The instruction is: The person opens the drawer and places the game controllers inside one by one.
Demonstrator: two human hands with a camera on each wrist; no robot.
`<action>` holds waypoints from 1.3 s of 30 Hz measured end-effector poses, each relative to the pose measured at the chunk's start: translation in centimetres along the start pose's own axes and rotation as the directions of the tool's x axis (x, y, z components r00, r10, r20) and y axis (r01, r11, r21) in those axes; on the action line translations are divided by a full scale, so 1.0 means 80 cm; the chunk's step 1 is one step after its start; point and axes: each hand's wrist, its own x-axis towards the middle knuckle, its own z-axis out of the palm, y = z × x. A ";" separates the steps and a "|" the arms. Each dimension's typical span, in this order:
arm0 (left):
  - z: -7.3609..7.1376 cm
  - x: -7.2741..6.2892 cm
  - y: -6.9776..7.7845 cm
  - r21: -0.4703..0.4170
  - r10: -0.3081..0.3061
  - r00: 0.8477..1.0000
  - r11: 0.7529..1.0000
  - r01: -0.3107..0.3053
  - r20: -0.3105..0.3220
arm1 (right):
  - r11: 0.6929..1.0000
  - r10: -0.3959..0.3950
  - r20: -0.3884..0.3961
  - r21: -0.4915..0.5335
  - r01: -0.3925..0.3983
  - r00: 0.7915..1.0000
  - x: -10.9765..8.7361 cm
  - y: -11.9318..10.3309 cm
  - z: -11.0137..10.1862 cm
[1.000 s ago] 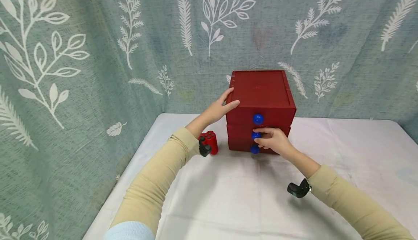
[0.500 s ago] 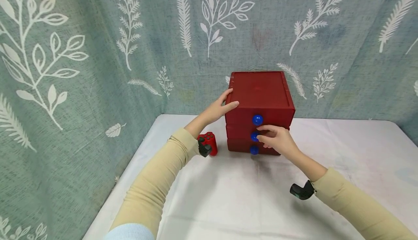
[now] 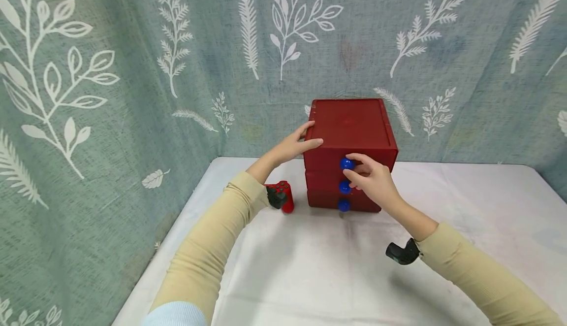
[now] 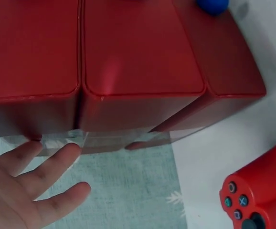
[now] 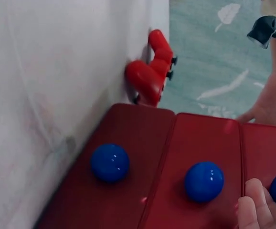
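A red chest of drawers (image 3: 350, 124) stands on the table with three blue knobs down its front; its drawers look closed. My left hand (image 3: 290, 148) rests at the top left edge, thumb over the top and fingers spread along the side. In the left wrist view, the fingers (image 4: 57, 171) are extended beside the drawer stack. My right hand (image 3: 374, 178) has thumb and index finger around the top blue knob (image 3: 347, 163). Below that hand are the middle knob (image 3: 344, 186) and the bottom knob (image 3: 343, 205). In the right wrist view, only some right fingertips (image 5: 255, 191) show.
A red game controller (image 3: 285, 203) lies left of the chest, partly behind my left wrist and its black camera (image 3: 276, 198). White cloth (image 3: 310, 267) covers the table. A green leaf-patterned curtain (image 3: 199, 45) hangs behind and to the left.
My right hand has let go of the middle knob and moved up to the top one. The left hand stays on the chest. The view has shifted slightly.
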 end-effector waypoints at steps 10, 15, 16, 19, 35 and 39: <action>-0.016 0.010 -0.003 0.006 -0.002 1.000 1.000 0.002 0.021 | 0.998 0.062 0.031 0.005 -0.062 0.998 0.008 -0.002 -0.006; -0.018 0.011 -0.009 -0.020 -0.014 1.000 1.000 0.015 0.023 | 0.996 0.085 0.050 0.003 -0.085 0.995 0.010 -0.003 -0.007; -0.018 0.011 -0.009 -0.021 -0.020 1.000 1.000 0.021 0.022 | 0.996 0.087 0.054 0.004 -0.087 0.995 0.010 -0.004 -0.007; -0.018 0.012 -0.010 -0.009 -0.051 0.998 0.999 0.051 0.024 | 0.995 0.098 0.063 0.013 -0.099 0.993 0.011 -0.004 -0.008; -0.016 0.013 -0.007 0.001 -0.113 0.993 0.994 0.113 0.028 | 0.991 0.129 0.078 0.027 -0.132 0.989 0.013 -0.006 -0.012; -0.015 0.012 -0.006 -0.003 -0.097 0.995 0.995 0.098 0.035 | 0.991 0.131 0.072 0.028 -0.134 0.989 0.013 -0.006 -0.013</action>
